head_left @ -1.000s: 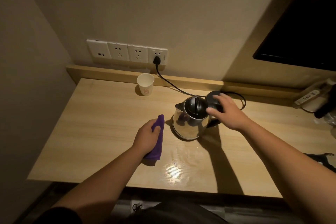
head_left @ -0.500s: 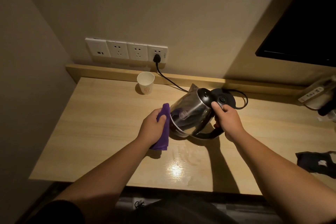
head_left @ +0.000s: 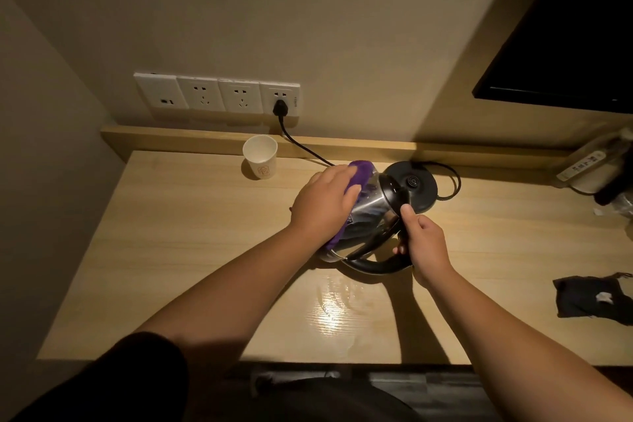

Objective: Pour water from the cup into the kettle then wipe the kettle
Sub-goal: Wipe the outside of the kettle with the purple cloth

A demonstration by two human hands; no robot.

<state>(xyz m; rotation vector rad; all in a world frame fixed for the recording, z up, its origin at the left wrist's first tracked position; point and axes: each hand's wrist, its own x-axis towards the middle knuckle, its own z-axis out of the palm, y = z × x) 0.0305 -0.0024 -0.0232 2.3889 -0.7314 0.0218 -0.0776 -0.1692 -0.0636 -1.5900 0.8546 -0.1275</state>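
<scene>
Head view shows me mid-wipe. Both my hands are on the kettle (head_left: 371, 212), which I hold tilted above the desk (head_left: 191, 233), off its base (head_left: 416, 187). My right hand (head_left: 426, 243) is curled round the black handle on the near right side, thumb up against the kettle's black top rim. My left hand (head_left: 322, 205) lies over the steel body from the left, fingers close together and bent over the purple cloth (head_left: 464, 171), pressing it on the metal; cloth shows beyond my fingertips at the far end and again below my palm.

What matters next is how the kettle lies. Its long axis runs from near left to far right, bottom toward me, top pointing at the base just beyond it. So the body sits between my hands: cloth on the left flank, handle on the right. I judge the left hand should slide the cloth along that axis or around the body, while the right hand rolls the handle to bring unwiped steel up. Whether the lid is shut I cannot tell, so tipping further could spill water.

Far left stands the paper cup (head_left: 260, 158), upright by the back ledge, well apart from my hands. A shiny patch (head_left: 337, 312) on the desk near me may be wet.
</scene>
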